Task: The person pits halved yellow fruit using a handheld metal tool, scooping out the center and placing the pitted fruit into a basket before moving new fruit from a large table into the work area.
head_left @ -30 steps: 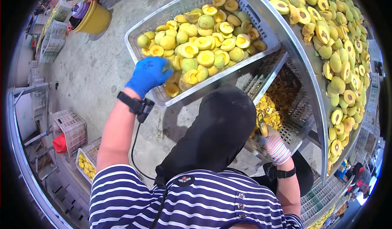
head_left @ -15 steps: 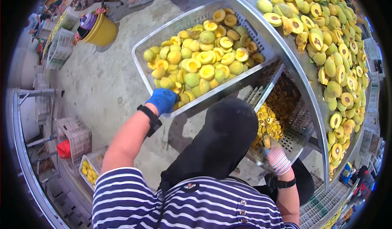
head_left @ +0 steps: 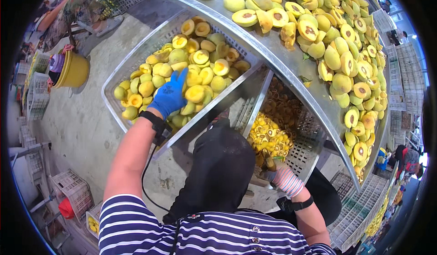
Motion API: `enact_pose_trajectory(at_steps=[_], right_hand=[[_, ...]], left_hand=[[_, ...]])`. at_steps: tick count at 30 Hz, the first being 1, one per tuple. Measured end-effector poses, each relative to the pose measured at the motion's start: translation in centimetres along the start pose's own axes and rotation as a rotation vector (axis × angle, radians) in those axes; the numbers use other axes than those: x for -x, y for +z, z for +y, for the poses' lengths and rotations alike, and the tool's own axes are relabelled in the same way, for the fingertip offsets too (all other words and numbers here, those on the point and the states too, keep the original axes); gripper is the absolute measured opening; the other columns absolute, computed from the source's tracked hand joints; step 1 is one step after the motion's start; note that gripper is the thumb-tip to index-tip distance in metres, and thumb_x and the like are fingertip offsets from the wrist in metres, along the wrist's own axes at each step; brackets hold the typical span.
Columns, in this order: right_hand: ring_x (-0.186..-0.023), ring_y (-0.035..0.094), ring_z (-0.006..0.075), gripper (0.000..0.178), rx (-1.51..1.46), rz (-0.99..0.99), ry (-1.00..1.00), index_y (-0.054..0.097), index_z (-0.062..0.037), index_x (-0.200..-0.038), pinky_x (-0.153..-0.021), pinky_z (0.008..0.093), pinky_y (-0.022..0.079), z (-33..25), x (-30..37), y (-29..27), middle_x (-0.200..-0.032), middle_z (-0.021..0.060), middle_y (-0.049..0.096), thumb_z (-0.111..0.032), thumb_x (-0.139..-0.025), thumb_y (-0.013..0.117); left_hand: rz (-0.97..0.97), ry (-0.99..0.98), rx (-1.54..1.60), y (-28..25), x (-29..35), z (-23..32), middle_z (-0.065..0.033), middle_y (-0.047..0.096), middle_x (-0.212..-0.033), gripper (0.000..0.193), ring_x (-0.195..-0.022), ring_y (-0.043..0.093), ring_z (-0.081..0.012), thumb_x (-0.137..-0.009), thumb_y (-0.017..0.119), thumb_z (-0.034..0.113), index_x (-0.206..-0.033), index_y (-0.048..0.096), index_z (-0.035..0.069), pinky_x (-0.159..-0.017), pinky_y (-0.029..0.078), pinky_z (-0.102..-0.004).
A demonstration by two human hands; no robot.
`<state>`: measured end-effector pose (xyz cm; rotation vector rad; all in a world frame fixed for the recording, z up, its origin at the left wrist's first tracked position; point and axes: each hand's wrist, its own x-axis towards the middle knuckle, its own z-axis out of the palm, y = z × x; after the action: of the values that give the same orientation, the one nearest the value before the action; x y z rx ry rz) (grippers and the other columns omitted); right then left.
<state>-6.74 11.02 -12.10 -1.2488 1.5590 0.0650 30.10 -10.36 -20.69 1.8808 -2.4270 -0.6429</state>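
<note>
Concrete floor (head_left: 86,127), tool (head_left: 269,162) in right hand (head_left: 286,178), long axis slanting forward-left

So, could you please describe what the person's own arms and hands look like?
The left hand wears a bright blue glove; the right hand wears a pale glove with thin red and blue stripes. Black bands circle both wrists, and a thin black cable runs from the left one. The short sleeves are navy with white stripes.
</note>
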Motion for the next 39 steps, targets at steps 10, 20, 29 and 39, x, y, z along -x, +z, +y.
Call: enact_pose_trajectory(at_steps=[10,20,29,39], right_hand=[[-0.073,0.065,0.0253,0.035,-0.014,0.065,-0.122,0.059,-0.0049,-0.114,-0.062,0.0368,0.048,-0.2,-2.1,0.6,-0.083,0.0138,0.067,-0.009,-0.080,0.066],[-0.056,0.058,0.0299,0.015,1.024,0.086,-0.496,0.064,-0.0083,-0.086,-0.045,0.0421,0.042,7.1,-1.3,-0.2,-0.063,0.0152,0.054,-0.012,-0.073,0.058],[-0.073,0.063,0.0242,0.041,0.059,0.049,0.021,0.060,-0.0035,-0.114,-0.066,0.0347,0.048,0.4,-1.0,1.4,-0.087,0.0142,0.067,-0.018,-0.078,0.073],[-0.068,0.062,0.0212,0.047,-0.130,0.020,0.198,0.053,-0.0033,-0.121,-0.062,0.0347,0.048,2.0,-0.8,-0.8,-0.079,0.0128,0.066,-0.017,-0.078,0.066]], left_hand=[[0.130,0.023,-0.026,5.4,-15.2,8.0,-0.0187,0.023,-0.154,0.075,-0.138,0.024,-0.0418,-0.085,0.055,0.050,-0.148,0.027,0.019,-0.110,0.025,-0.0552],[0.271,0.016,-0.233,-0.4,-3.9,-1.9,-0.0130,0.047,-0.138,0.066,-0.135,0.034,-0.0330,-0.080,0.059,0.055,-0.134,0.052,0.017,-0.104,0.028,-0.0612],[0.471,0.073,0.099,-4.0,-10.1,-3.7,-0.0216,0.055,-0.127,0.063,-0.116,0.053,-0.0369,-0.085,0.059,0.044,-0.137,0.044,0.012,-0.099,0.042,-0.0427],[0.234,0.000,0.029,1.4,-23.2,-6.2,-0.0174,0.052,-0.133,0.061,-0.118,0.053,-0.0368,-0.081,0.061,0.052,-0.134,0.051,0.022,-0.097,0.045,-0.0437]])
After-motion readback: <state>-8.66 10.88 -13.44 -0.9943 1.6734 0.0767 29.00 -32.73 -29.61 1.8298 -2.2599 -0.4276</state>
